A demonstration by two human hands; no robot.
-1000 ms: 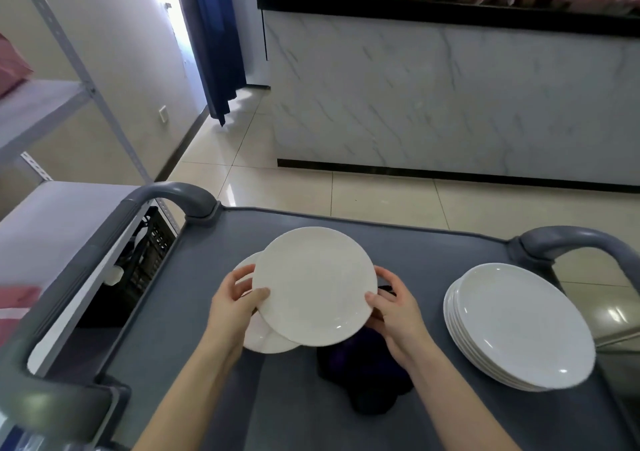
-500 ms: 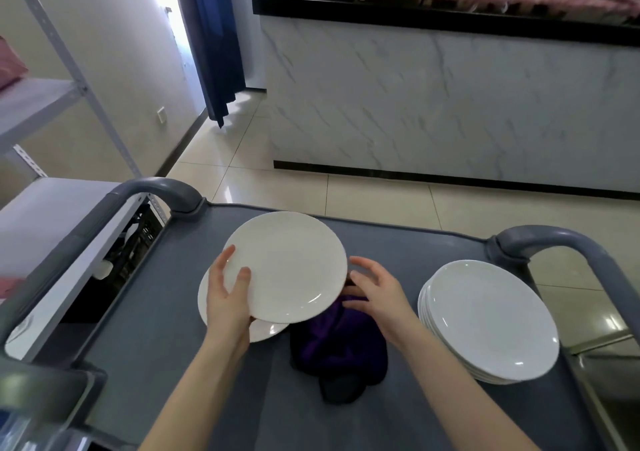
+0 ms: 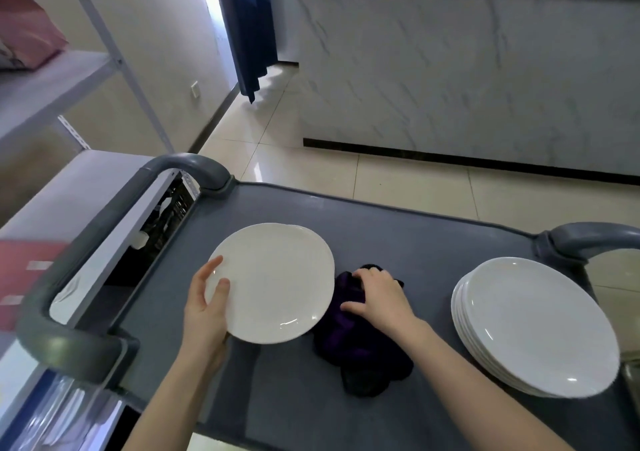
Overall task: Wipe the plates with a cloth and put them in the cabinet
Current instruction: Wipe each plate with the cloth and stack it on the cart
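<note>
My left hand (image 3: 204, 315) held the near-left rim of a round white ceramic plate (image 3: 277, 284), thumb and one finger lying on its upper face and the rest of the hand below the rim, where I could not see it. The plate sat tilted a little over the left half of the grey service cart's flat top (image 3: 398, 236), closer to the left edge than to the right. My right hand (image 3: 377, 298) was down on a crumpled dark purple cloth (image 3: 363, 350), fingers curled into its far folds and the thumb pressed against its left side, so it gripped the fabric. The cloth lay in the middle of the cart top toward the near edge, touching the plate's right rim. Well apart, by the right edge, stood a stack of white plates (image 3: 540, 326), just in front of the curved grey handle at the far-right corner (image 3: 588, 236). A matching handle (image 3: 187, 166) arched along the left edge. Beyond it stood a pale metal shelf rack (image 3: 104, 35), and across the tiled floor a white marble-patterned counter front (image 3: 485, 69) beside a dark blue curtain (image 3: 249, 17).
</note>
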